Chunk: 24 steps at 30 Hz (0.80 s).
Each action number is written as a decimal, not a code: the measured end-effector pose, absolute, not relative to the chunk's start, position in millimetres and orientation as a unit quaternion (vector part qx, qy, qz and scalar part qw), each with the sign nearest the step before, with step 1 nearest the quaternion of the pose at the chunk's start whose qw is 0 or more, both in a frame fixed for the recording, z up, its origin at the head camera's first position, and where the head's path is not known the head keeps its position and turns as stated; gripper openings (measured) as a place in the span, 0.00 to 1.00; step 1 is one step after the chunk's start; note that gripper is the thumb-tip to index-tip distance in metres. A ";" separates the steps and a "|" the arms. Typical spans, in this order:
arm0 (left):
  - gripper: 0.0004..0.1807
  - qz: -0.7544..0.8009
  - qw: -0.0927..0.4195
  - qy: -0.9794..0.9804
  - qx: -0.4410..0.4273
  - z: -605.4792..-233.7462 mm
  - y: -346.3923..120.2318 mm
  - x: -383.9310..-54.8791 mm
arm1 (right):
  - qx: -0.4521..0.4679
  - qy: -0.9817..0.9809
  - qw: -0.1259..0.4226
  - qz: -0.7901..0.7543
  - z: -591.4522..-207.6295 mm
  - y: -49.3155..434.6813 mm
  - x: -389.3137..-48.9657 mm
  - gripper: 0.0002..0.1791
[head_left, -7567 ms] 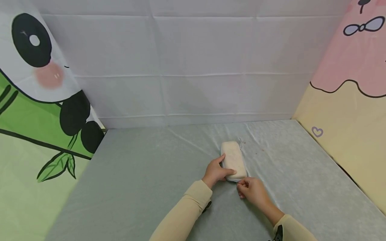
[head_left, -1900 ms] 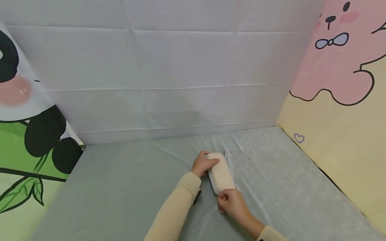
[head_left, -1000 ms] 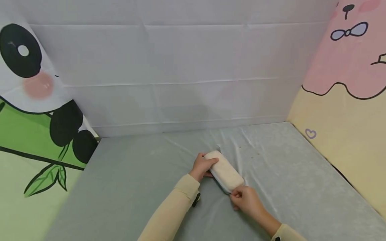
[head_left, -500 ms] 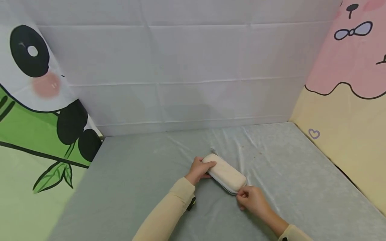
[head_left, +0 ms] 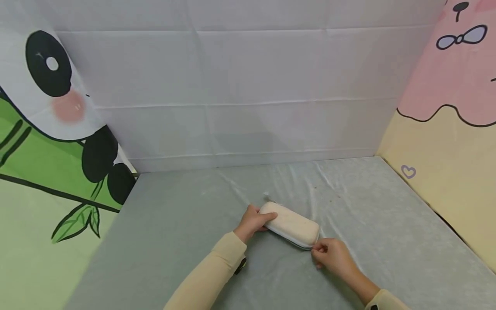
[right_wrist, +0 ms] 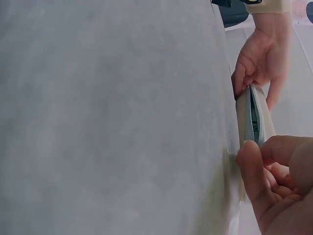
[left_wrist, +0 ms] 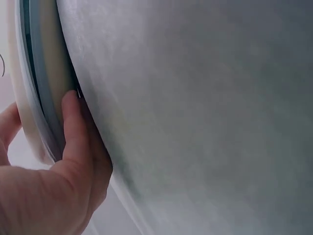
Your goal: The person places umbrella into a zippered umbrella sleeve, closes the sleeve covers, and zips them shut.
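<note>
A cream zippered case (head_left: 290, 224) with rounded ends lies aslant on the grey cloth. My left hand (head_left: 253, 221) grips its left end, thumb on top and fingers beneath; in the left wrist view this hand (left_wrist: 54, 166) wraps the case's edge. At the near right corner my right hand (head_left: 331, 256) pinches at the zipper seam, thumb against the curled index finger; the zipper pull is hidden by the fingertips. In the right wrist view the seam (right_wrist: 253, 115) gapes between both hands, showing a dark teal inside. A small pale strap (head_left: 267, 197) sticks out beyond the left end.
Grey cloth (head_left: 186, 241) with creases covers the tabletop, and small specks dot it right of the case. A white sheet (head_left: 248, 86) stands behind. Printed panels with a panda (head_left: 67, 107) and a pink figure (head_left: 445, 82) flank it.
The case has turned from nearly lengthwise to slanting left to right. My left hand shifted from its side to the far end; my right hand followed the near end rightward, still pinching.
</note>
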<state>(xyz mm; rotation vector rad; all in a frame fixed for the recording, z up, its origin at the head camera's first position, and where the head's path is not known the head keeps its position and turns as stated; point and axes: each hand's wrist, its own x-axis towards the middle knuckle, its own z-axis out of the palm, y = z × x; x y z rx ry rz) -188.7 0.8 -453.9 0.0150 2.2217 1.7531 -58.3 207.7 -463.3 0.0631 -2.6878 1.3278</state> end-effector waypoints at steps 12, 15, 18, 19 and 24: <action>0.26 0.539 0.152 0.828 0.022 -445.3 -10.9 -170.1 | -0.032 -0.906 0.059 0.418 -457.4 214.4 -54.2 0.08; 0.27 0.519 0.147 0.842 0.032 -445.4 -12.9 -166.1 | -0.045 -0.906 0.059 0.417 -458.4 215.9 -55.6 0.09; 0.29 0.505 0.142 0.850 0.040 -446.9 -14.3 -163.6 | -0.054 -0.906 0.059 0.417 -459.2 217.7 -57.1 0.08; 0.29 0.497 0.139 0.855 0.043 -447.6 -14.7 -162.8 | -0.057 -0.905 0.060 0.418 -459.5 218.4 -57.9 0.07; 0.30 0.458 0.132 0.877 0.060 -451.0 -15.8 -159.5 | -0.072 -0.899 0.061 0.429 -461.8 223.2 -62.1 0.05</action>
